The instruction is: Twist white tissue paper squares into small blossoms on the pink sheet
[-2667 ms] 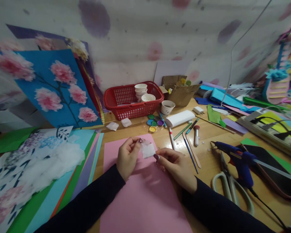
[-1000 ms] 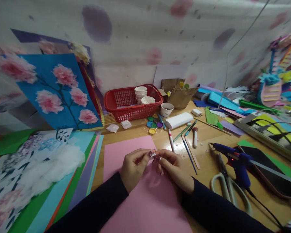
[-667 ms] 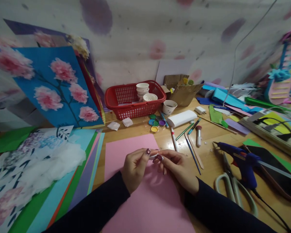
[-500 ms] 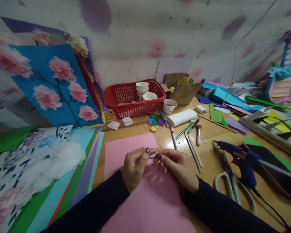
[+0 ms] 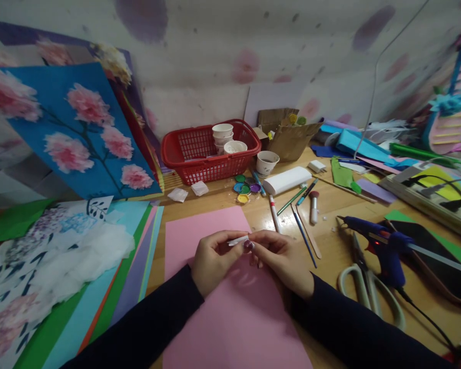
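Above a large flat sheet of pink paper (image 5: 234, 318), a person's two bare hands meet, fingertips nearly touching. Between them is a small, thin white strip of folded sheet material (image 5: 237, 240). The left hand (image 5: 213, 260) has its thumb and fingers closed on the strip; the right hand (image 5: 282, 258) pinches the end nearest to it, its thumb and fingertips pressed together. Both wrists run into dark sleeves.

Beyond the left hand, two small, thin white squares (image 5: 177, 195) lie side by side on the wooden table (image 5: 332, 246), with a red plastic basket (image 5: 200, 166) behind them holding white cups. Straight ahead of the hands is a cluster of small round pots in green, blue, purple and yellow (image 5: 244, 198). Just beyond the right hand lie a slim blue brush (image 5: 304, 237) and a flat wooden stick (image 5: 311, 237). Farther to its right are pale-handled scissors (image 5: 372, 294) and a dark blue glue gun (image 5: 386, 253). Well left of the left hand, fluffy white material (image 5: 88, 261) rests on layered coloured sheets (image 5: 127, 287).
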The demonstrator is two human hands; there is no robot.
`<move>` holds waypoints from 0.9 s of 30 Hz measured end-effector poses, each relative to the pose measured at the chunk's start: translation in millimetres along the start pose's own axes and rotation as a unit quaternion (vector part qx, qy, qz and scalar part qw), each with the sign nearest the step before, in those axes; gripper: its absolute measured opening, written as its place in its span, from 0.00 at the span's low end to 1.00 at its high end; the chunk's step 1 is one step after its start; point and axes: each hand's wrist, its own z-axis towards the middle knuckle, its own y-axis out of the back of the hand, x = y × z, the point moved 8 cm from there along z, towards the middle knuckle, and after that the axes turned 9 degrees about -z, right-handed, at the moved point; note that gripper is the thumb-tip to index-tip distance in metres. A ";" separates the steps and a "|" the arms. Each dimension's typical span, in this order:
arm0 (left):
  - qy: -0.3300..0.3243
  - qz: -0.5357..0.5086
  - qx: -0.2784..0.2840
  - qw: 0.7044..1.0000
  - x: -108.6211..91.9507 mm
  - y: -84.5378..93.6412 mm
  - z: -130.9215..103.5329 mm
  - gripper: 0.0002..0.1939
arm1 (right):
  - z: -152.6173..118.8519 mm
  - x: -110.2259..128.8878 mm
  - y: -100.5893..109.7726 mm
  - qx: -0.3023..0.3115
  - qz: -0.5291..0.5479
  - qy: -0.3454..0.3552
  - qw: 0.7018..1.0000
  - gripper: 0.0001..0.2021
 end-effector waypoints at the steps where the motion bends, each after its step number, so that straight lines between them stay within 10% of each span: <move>1: -0.005 0.014 -0.005 1.000 -1.1 1.2 0.2 0.09 | -0.1 0.0 -0.3 0.003 -0.003 0.000 1.000 0.11; 27: -0.091 -0.104 -0.209 0.968 -1.4 53.8 10.3 0.09 | 0.0 -2.0 -1.5 0.019 -0.004 0.003 1.000 0.12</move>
